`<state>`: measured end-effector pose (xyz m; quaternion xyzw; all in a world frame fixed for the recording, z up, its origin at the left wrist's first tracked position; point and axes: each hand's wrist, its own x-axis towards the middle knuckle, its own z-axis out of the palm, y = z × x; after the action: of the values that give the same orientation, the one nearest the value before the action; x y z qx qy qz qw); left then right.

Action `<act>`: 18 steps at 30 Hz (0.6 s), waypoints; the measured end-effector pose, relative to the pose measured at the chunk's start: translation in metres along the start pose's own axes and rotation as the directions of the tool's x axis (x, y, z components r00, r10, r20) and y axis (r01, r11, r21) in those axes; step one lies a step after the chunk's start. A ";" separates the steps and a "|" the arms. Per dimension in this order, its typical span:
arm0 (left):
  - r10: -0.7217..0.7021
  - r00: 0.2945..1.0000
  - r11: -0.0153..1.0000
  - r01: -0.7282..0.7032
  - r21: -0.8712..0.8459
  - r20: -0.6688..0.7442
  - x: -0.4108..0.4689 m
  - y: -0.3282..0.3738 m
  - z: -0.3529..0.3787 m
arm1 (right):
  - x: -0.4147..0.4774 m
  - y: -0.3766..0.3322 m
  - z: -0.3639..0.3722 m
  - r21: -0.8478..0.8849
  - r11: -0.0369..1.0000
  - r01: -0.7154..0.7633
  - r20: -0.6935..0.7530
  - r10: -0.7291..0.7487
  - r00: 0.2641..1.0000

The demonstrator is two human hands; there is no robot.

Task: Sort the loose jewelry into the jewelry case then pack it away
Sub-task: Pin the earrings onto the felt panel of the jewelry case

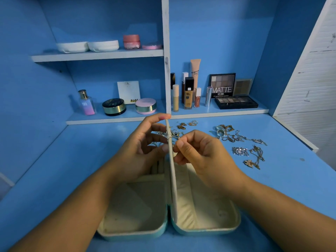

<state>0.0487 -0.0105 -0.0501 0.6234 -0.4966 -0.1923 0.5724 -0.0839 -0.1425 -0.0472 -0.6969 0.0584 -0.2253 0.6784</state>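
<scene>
— Two hands in view; what are they doing?
— Both meet at the jewelry case, which lies open and flat on a blue table, close to the viewer. Its cream divider panel stands upright between the two halves.
— How is the left hand placed?
— It grips the divider panel: forefinger tip on the top edge, thumb pressed to the left face lower down.
— And the right hand?
— Its fingers are curled, with thumb and forefinger pinched against the panel's right face. Anything between them is too small to make out.
— Where is the jewelry?
— The loose jewelry lies on the table beyond the case: silver and gold chains, rings and pendants to the right, with more pieces partly hidden behind the hands. Both case halves show bare cream lining.
— Anything else?
— Shelves at the back hold cosmetics, among them a perfume bottle and an eyeshadow palette marked MATTE.
</scene>
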 end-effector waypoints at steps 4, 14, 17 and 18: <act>-0.003 1.000 1.000 0.003 0.010 -0.001 0.000 0.002 0.001 | -0.003 -0.001 0.003 -0.013 1.000 0.026 -0.024 -0.026 0.999; 0.008 1.000 1.000 -0.008 0.018 -0.013 0.000 0.003 0.003 | -0.005 -0.001 0.005 -0.034 0.999 0.033 -0.056 -0.035 0.998; 0.009 1.000 1.000 -0.009 0.020 -0.014 -0.001 0.005 0.003 | -0.006 -0.001 0.006 -0.057 0.997 0.052 -0.082 -0.056 0.995; 0.007 1.000 1.000 -0.007 0.023 -0.012 -0.001 0.005 0.003 | -0.006 -0.001 0.006 -0.070 0.996 0.057 -0.090 -0.063 0.994</act>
<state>0.0442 -0.0105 -0.0466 0.6293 -0.4976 -0.1810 0.5689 -0.0874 -0.1342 -0.0478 -0.7097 0.0763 -0.2756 0.6438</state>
